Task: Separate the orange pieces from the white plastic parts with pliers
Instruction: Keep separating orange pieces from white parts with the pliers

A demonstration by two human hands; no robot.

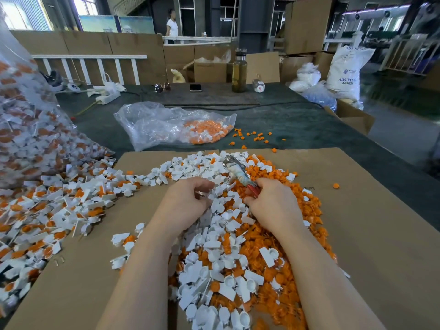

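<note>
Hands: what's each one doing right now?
Left hand: fingers curled in the white parts; hold unclear.
Right hand: grips the pliers.

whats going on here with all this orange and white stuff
A person is sorting plastic parts on a cardboard sheet. Their right hand grips pliers by the red handles, while the left hand reaches into the mixed heap of white parts and orange pieces. A clear bag lies further back on the table.
</note>
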